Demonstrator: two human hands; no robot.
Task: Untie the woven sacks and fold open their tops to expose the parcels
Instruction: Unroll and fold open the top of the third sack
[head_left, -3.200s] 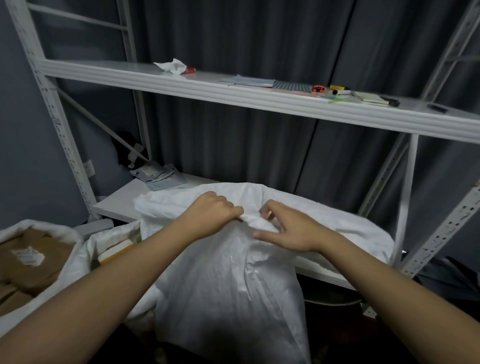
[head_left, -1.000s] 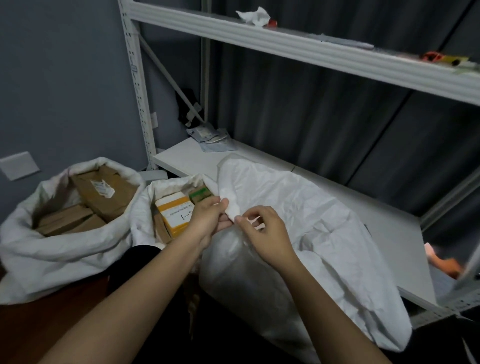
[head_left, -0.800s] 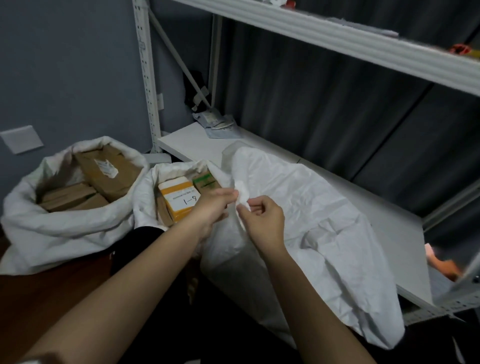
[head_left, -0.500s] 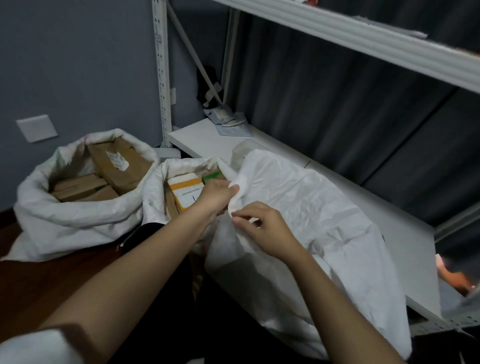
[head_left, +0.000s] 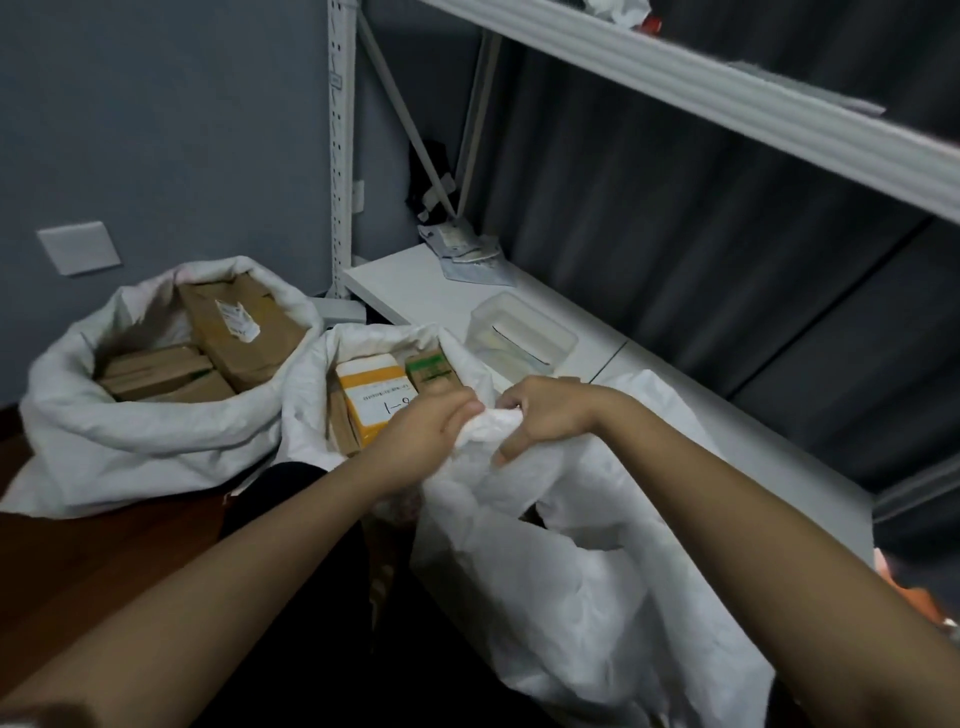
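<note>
Both hands are bunched close together on the gathered neck of the white woven sack (head_left: 597, 587) leaning against the lower shelf (head_left: 431, 296): the left hand (head_left: 423, 436) and the right hand (head_left: 545, 415) each grip its crumpled top. Beside it stand two opened sacks (head_left: 145, 441) showing cardboard parcels (head_left: 244, 327)

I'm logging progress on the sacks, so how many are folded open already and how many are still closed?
Sacks folded open, parcels showing: 2, the far-left sack and the middle sack
Sacks still closed: 1, the near sack, its bunched top gripped by the left hand and right hand
Total: 3
</note>
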